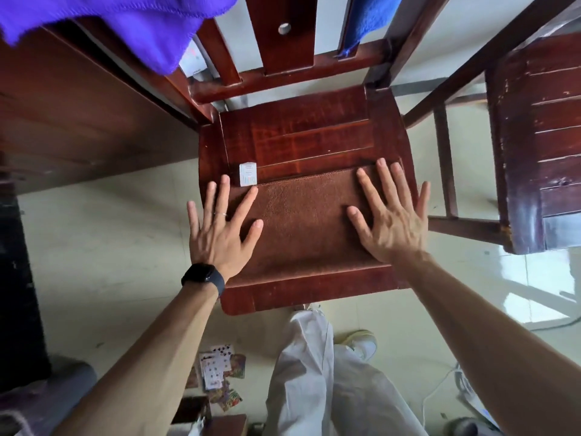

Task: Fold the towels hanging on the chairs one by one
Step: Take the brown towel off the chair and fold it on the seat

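Observation:
A brown towel (303, 221), folded into a flat rectangle, lies on the seat of a red-brown wooden chair (298, 133). My left hand (221, 228) presses flat on the towel's left edge with its fingers spread. Over the towel's right edge my right hand (391, 212) lies flat, fingers straight. A purple towel (125, 26) hangs at the top left. Behind the chair's backrest, at the top, hangs a blue towel (367, 20).
A small white box (247, 174) stands on the seat just beyond my left fingertips. A second wooden chair (534, 140) stands to the right, a brown table (78, 114) to the left. Playing cards (217, 372) lie scattered on the tiled floor by my legs.

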{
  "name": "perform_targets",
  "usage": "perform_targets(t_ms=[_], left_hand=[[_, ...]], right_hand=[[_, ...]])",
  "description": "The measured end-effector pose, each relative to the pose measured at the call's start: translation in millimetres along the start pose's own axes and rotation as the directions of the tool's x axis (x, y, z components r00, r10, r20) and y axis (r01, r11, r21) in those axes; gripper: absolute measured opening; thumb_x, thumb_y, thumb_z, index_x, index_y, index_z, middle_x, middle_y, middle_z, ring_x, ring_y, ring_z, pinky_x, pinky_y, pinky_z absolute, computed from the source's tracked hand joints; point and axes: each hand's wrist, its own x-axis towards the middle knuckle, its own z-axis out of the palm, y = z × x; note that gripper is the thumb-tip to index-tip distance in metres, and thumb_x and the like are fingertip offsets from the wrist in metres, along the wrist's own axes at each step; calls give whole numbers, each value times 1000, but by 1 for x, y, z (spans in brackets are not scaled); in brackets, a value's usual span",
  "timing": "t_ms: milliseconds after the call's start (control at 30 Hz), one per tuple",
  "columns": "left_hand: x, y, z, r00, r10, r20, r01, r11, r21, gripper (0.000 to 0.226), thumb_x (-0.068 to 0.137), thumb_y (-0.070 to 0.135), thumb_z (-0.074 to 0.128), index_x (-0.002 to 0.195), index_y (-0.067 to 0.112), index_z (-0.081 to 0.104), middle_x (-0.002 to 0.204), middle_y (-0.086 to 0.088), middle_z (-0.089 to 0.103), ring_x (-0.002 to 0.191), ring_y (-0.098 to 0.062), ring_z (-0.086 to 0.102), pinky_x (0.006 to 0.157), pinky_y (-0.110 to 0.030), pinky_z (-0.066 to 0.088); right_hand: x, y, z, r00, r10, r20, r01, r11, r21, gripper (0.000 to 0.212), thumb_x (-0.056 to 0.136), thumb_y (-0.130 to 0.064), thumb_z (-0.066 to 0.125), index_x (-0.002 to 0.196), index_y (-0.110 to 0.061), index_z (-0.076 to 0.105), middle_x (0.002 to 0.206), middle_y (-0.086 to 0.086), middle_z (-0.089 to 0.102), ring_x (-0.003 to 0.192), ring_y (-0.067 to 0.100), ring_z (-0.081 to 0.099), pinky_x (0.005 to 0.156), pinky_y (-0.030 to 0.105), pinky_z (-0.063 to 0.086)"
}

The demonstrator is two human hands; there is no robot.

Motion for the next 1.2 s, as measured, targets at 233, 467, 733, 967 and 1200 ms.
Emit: perform_targets(t_ms=[233, 467, 733, 967, 1200], left_hand=[[51, 50, -42, 999, -35, -18, 37, 983, 182, 38, 95, 43, 52, 122, 17, 56, 116, -9, 60, 101, -30, 55, 86, -46, 44], [91, 140, -51, 950, 259, 176, -259, 966, -21, 55, 101, 42, 35, 154, 32, 26, 162, 1, 21, 150, -23, 16, 119, -53, 8], [12, 180, -35, 993, -1, -121, -45, 924, -379, 48, 87, 26, 54, 135, 24, 51, 146, -7, 42, 126, -28, 46, 105, -49, 38], [-137, 167, -16, 659, -623, 421, 679, 252, -690, 16, 86, 19, 68, 84, 14, 52, 72, 5, 51, 64, -11, 52, 67, -34, 43], [-148, 158, 3, 572, -406, 713, 751, -90, -654, 24, 74, 51, 70, 84, 30, 71, 91, 9, 72, 93, -17, 67, 88, -36, 49]], right_hand=[[-67, -4, -15, 970, 228, 85, -230, 973, 12, 83, 89, -76, 30, 158, -30, 22, 167, 3, 15, 155, 26, 1, 119, 65, 0], [-163, -22, -12, 899, 397, 187, -424, 894, 144, 75, 89, -70, 40, 148, -25, 46, 156, 8, 37, 151, 28, 18, 120, 60, 14], [-176, 2, -7, 640, 604, 476, -724, 266, 636, 38, 92, -38, 68, 114, -12, 51, 119, 3, 57, 94, 21, 60, 85, 33, 45], [-161, 29, -3, 753, 381, 536, -649, 297, 701, 14, 95, -28, 65, 104, -18, 61, 104, 7, 71, 75, 21, 73, 72, 35, 54], [-156, 42, -12, 721, 264, 641, -691, 211, 691, 23, 98, -28, 63, 114, -12, 60, 107, 4, 68, 84, 25, 71, 88, 48, 55]])
